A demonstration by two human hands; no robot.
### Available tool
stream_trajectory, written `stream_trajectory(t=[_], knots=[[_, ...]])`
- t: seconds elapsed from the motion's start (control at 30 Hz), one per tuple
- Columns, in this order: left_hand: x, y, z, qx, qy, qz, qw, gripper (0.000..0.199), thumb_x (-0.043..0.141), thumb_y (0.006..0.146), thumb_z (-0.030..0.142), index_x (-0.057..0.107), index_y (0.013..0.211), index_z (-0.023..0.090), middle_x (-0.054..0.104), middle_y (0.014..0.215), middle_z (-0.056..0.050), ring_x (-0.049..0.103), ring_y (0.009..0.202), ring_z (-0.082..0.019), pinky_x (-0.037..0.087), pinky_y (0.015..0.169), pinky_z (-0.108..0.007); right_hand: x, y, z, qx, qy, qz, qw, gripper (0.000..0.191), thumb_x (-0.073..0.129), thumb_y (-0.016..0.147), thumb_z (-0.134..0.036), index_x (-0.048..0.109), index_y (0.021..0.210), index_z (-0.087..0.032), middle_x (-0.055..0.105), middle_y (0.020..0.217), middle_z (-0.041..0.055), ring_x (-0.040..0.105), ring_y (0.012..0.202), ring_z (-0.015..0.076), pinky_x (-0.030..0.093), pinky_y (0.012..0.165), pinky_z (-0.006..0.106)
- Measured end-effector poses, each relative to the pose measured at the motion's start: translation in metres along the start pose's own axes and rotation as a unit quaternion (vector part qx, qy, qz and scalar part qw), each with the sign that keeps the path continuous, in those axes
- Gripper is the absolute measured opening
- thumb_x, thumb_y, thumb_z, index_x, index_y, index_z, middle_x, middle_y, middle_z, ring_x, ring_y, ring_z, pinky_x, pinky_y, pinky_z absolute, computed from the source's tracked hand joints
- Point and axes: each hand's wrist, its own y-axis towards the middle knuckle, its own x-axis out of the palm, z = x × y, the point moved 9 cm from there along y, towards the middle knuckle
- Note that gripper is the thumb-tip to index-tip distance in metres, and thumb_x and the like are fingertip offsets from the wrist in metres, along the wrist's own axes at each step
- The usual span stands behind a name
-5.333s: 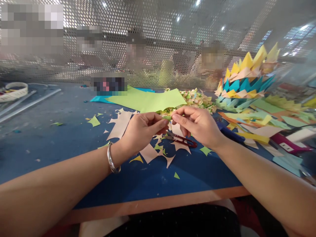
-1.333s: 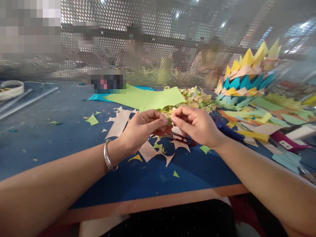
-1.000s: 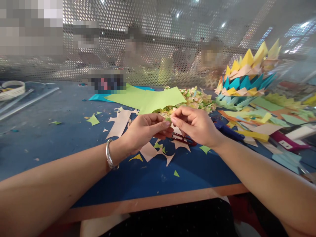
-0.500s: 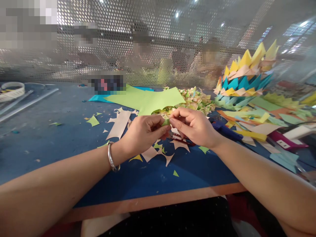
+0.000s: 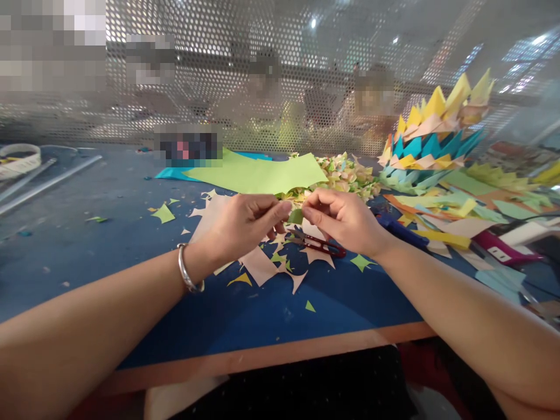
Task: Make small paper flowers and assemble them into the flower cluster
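My right hand point(image 5: 345, 220) pinches a small green paper piece point(image 5: 296, 217) between thumb and fingertips. Just left of it, my left hand point(image 5: 251, 221) has its thumb and index finger pressed together; whether they still hold anything is hidden. Below the hands lie red-handled scissors point(image 5: 326, 245) on the blue tabletop point(image 5: 262, 326), partly over cut scraps. Pale pink offcuts point(image 5: 259, 265) and a green star-shaped scrap point(image 5: 361, 262) surround them. Behind my hands rest a large green paper sheet point(image 5: 262, 175) with a scalloped edge and a heap of small paper pieces point(image 5: 350, 178).
A layered paper model point(image 5: 437, 137) with pointed rows stands at the back right. Paper strips point(image 5: 455, 213), a blue tool point(image 5: 402, 229) and a magenta socket strip point(image 5: 503, 251) lie right. A perforated metal screen point(image 5: 262, 134) runs behind; a white tape roll point(image 5: 21, 160) sits left.
My left hand has drawn slightly left and away from the green paper piece, which stays at my right fingertips. More of the scissors shows now between my hands.
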Motion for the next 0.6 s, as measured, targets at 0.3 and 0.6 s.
stream_trajectory(t=[0.3, 0.6], knots=[[-0.008, 0.011, -0.041, -0.097, 0.217, -0.105, 0.966, 0.018, 0.065, 0.075, 0.034, 0.074, 0.083, 0.021, 0.073, 0.077, -0.005, 0.059, 0.064, -0.017, 0.037, 0.057, -0.027, 0.035, -0.007, 0.009, 0.056, -0.165, -0.189, 0.966, 0.013, 0.059, 0.084, -0.023, 0.060, 0.073, -0.016, 0.057, 0.061, -0.0012, 0.045, 0.052, 0.0087, 0.031, 0.053, 0.026], [0.003, 0.007, -0.043, -0.084, 0.217, -0.161, 0.959, 0.024, 0.064, 0.075, 0.040, 0.068, 0.083, 0.018, 0.070, 0.083, -0.007, 0.057, 0.067, -0.018, 0.037, 0.058, -0.027, 0.041, -0.009, 0.009, 0.031, -0.280, -0.203, 0.938, 0.012, 0.057, 0.084, -0.020, 0.059, 0.072, -0.017, 0.058, 0.062, -0.0001, 0.043, 0.053, 0.0086, 0.027, 0.053, 0.027]])
